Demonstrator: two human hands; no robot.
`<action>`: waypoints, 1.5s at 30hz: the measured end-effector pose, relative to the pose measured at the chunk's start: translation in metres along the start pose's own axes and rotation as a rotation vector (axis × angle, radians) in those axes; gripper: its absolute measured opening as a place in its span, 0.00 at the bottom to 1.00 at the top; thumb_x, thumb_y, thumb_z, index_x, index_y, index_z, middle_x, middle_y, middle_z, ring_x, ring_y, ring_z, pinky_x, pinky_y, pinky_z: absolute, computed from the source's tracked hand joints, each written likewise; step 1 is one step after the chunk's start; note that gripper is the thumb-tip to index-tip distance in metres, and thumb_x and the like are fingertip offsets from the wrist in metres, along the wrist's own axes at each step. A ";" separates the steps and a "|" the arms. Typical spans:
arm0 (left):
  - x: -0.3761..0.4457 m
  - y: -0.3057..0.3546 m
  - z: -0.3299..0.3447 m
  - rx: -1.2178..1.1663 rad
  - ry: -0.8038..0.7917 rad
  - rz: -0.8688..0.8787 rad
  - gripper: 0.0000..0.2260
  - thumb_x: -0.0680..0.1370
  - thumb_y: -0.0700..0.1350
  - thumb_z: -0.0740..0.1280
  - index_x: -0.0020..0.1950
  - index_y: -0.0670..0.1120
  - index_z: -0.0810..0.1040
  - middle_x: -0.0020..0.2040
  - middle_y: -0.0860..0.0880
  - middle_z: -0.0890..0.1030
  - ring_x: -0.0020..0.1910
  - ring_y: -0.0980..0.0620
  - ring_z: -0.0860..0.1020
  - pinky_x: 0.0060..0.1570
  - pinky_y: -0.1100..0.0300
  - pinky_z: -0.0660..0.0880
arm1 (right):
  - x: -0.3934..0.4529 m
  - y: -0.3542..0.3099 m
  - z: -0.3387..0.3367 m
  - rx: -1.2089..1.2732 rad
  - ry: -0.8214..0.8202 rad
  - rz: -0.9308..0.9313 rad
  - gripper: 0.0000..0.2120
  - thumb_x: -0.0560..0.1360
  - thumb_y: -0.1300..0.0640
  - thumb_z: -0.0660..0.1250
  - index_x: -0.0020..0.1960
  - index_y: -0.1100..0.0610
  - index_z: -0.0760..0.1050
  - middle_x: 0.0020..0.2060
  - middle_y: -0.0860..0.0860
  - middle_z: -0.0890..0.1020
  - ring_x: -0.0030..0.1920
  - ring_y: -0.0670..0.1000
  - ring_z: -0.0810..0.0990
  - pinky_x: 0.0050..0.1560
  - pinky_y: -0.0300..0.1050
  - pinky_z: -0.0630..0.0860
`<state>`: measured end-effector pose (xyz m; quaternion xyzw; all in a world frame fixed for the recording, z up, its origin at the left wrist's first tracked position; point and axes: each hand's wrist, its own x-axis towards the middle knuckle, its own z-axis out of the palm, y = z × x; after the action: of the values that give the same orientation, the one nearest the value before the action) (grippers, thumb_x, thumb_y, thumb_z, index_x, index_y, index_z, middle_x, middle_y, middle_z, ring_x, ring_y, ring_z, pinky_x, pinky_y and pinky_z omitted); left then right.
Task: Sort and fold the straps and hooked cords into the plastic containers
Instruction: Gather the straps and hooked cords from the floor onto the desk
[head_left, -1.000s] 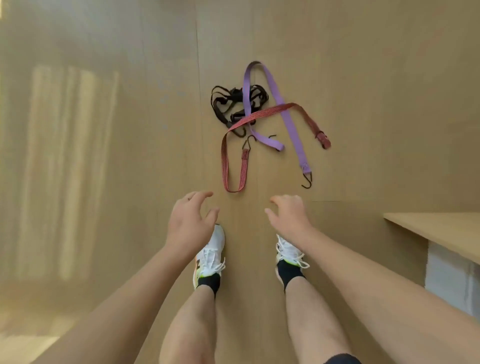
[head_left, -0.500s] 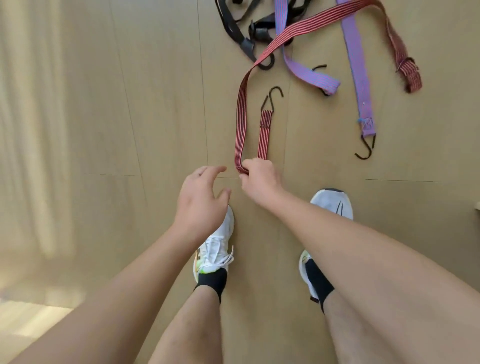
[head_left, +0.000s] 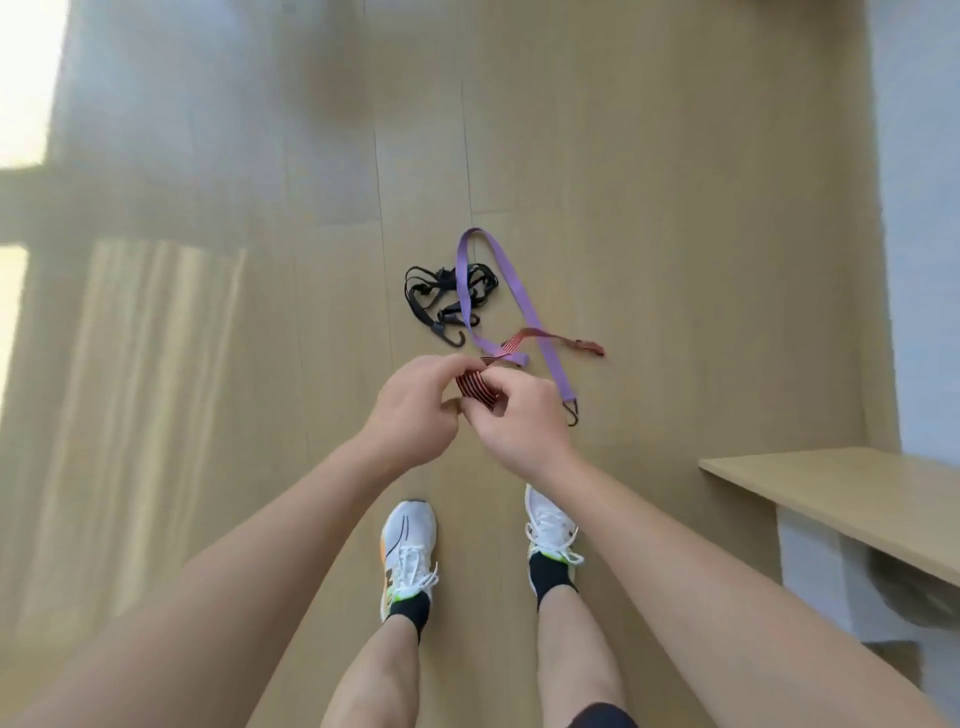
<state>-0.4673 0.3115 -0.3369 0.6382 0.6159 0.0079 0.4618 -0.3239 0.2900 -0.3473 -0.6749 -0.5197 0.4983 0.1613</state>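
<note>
A pale wooden floor (head_left: 649, 156) fills the frame, with a wooden tabletop (head_left: 857, 499) at the lower right edge. Just above centre lies a purple strap (head_left: 511, 283), looped, with a dark hook at its lower end. Left of it sits a tangle of black hooked cords (head_left: 434, 306). At centre, the left hand (head_left: 415, 410) and right hand (head_left: 524, 421) both pinch a red strap with black stripes (head_left: 475, 391), folded between them; its far end trails across the purple strap to the floor at centre right.
</note>
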 end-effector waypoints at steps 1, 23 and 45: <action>-0.008 0.020 -0.019 -0.002 0.011 0.035 0.19 0.75 0.33 0.68 0.63 0.49 0.81 0.58 0.52 0.84 0.60 0.48 0.79 0.58 0.56 0.72 | -0.011 -0.023 -0.021 0.023 0.039 -0.008 0.03 0.72 0.57 0.74 0.40 0.54 0.81 0.25 0.40 0.71 0.31 0.44 0.69 0.35 0.39 0.64; -0.236 0.334 -0.273 -0.174 0.230 0.599 0.05 0.78 0.41 0.73 0.43 0.49 0.85 0.37 0.51 0.85 0.34 0.51 0.85 0.42 0.57 0.83 | -0.353 -0.310 -0.310 0.508 0.688 -0.305 0.08 0.64 0.57 0.69 0.37 0.62 0.78 0.27 0.53 0.71 0.32 0.52 0.69 0.41 0.51 0.69; -0.491 0.619 -0.087 -0.333 -0.082 1.232 0.24 0.72 0.22 0.60 0.46 0.47 0.85 0.45 0.51 0.88 0.46 0.53 0.87 0.49 0.59 0.83 | -0.619 -0.185 -0.397 0.313 1.152 -0.320 0.09 0.71 0.51 0.78 0.49 0.45 0.80 0.45 0.41 0.84 0.48 0.44 0.82 0.54 0.42 0.78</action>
<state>-0.1539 0.0868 0.3587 0.7948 0.1084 0.3432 0.4886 -0.0681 -0.0494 0.2807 -0.7175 -0.3646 0.0937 0.5860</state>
